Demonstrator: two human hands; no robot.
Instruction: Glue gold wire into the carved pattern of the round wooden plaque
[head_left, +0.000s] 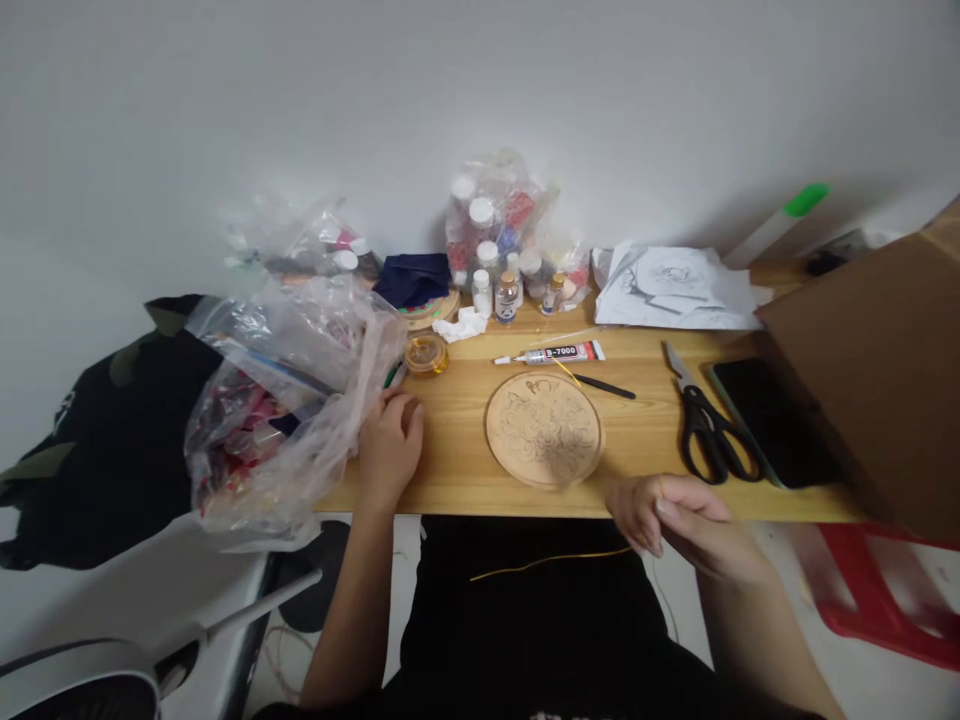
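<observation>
A thin golden cord (551,562) hangs from my right hand (682,515), which is closed in a pinch in front of the table edge; one end trails across my dark clothing. Left of that hand lies a round wooden board (544,430) with flower outlines drawn on it. My left hand (391,445) rests on the table beside a clear plastic bag, its fingers loosely bent, with nothing seen in it. Just past its fingertips is a green pen-like thing (393,374), partly hidden. A spool of golden cord (426,354) sits farther back.
Behind the board lie a glue tube (564,352) and black tweezers (606,386). Scissors (709,425), a phone (772,420) and a cardboard box (870,370) are to the right. Small bottles (506,297), papers (675,288) and a stuffed plastic bag (300,400) line the back and left.
</observation>
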